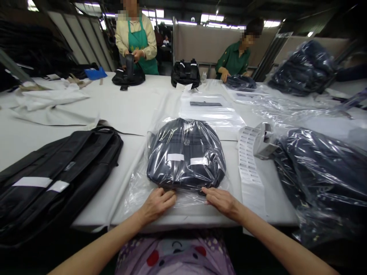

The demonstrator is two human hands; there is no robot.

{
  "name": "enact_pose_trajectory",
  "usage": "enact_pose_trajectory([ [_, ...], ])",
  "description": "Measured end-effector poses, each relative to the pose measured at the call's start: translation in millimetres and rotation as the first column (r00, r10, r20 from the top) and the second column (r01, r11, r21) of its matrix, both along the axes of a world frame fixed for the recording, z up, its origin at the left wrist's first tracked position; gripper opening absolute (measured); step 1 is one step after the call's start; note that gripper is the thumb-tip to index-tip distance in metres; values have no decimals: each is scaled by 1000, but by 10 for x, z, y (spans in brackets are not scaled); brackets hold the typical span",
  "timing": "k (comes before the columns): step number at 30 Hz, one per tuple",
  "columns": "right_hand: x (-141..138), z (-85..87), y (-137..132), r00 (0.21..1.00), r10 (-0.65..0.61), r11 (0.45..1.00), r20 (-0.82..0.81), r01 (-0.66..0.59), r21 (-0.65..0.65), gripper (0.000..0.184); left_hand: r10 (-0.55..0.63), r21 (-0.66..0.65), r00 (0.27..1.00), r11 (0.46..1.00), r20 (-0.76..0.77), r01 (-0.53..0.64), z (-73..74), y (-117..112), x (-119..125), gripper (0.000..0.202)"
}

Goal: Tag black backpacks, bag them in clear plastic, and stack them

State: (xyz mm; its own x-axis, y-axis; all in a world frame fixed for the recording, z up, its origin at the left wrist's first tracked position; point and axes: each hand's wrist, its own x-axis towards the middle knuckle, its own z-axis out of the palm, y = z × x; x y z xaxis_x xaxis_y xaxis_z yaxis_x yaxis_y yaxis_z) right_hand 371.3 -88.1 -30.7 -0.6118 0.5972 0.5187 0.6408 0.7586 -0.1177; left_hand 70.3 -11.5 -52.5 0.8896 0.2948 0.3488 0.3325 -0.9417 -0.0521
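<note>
A dark navy bag [185,152] lies inside a clear plastic bag [137,187] on the white table [134,110] straight in front of me. My left hand [156,204] rests flat on the near edge of the plastic, fingers stretched toward the bag's bottom. My right hand [220,200] lies flat beside it, fingertips touching the plastic at the bag's lower right. Neither hand holds anything. Two white labels show on the bag's front.
Flat black bags [54,172] are stacked at left. A strip of white labels [249,160] and a dispenser [265,141] lie at right, next to bagged dark bags [323,179]. Empty plastic bags [209,109] lie beyond. Two people [137,36] work at the table's far side.
</note>
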Motion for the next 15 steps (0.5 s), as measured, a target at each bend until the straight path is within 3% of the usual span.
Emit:
enact_pose_trajectory([
  [6,-38,-69,39,985,-48,999,-164,50,4,33,-35,57,999,998,41,33,115,-27,-48,19],
  [12,-15,-114,50,977,-83,996,-197,86,5,36,-25,190,996,982,81,9,368,11,-42,11],
  [15,-4,-127,54,974,-86,996,-211,84,-20,33,-92,81,996,993,9,91,473,135,29,12],
])
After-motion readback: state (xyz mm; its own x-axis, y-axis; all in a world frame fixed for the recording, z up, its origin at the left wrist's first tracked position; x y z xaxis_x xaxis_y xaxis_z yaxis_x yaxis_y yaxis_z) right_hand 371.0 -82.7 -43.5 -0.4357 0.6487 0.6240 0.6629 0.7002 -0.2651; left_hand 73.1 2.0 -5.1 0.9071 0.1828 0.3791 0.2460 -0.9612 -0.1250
